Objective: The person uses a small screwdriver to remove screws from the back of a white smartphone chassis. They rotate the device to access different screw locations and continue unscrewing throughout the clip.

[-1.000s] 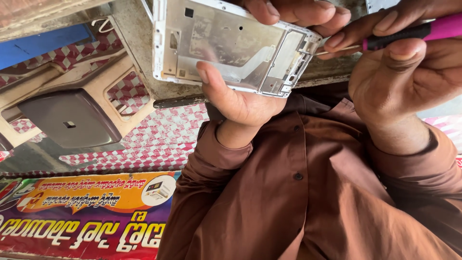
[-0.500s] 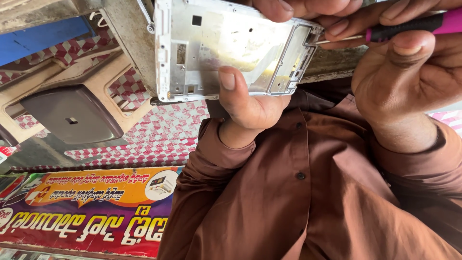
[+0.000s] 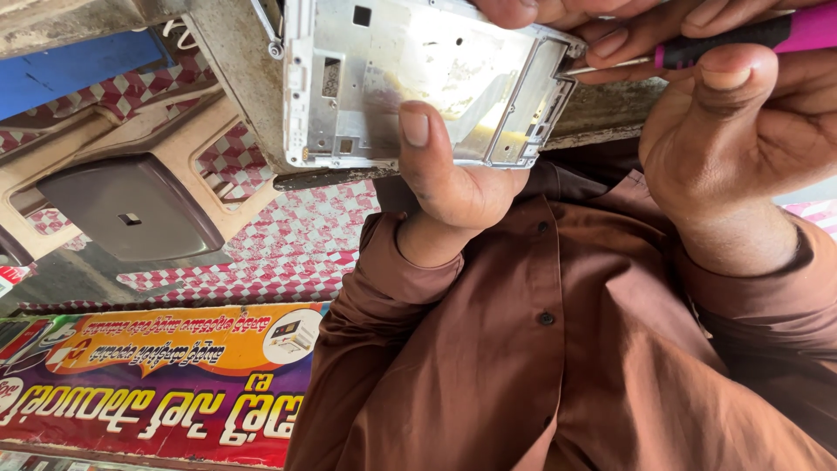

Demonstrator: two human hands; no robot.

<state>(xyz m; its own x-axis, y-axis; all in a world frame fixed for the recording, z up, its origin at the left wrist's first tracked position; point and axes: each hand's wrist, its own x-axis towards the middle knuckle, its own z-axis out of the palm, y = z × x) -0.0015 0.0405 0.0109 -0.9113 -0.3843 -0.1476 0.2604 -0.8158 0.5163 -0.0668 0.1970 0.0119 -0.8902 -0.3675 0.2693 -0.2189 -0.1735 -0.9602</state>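
Observation:
My left hand (image 3: 453, 192) holds a bare silver metal phone frame (image 3: 384, 70) up near the top of the view. Its thumb presses on the frame's inner face and its fingers curl over the far edge. My right hand (image 3: 732, 148) grips a small screwdriver (image 3: 741, 39) with a black and pink handle. The thin metal tip touches the frame's right edge. Both brown shirt sleeves run down to the bottom of the view.
Behind the frame is the worn edge of a grey workbench (image 3: 235, 87). A beige plastic stool (image 3: 131, 209) stands on red-and-white checked flooring (image 3: 296, 244) at left. A colourful printed banner (image 3: 166, 384) lies bottom left, and a blue panel (image 3: 78, 65) is top left.
The frame has turned from tilted to nearly level. My left thumb slid from its lower edge toward the middle. The screwdriver tip stays at the frame's right edge.

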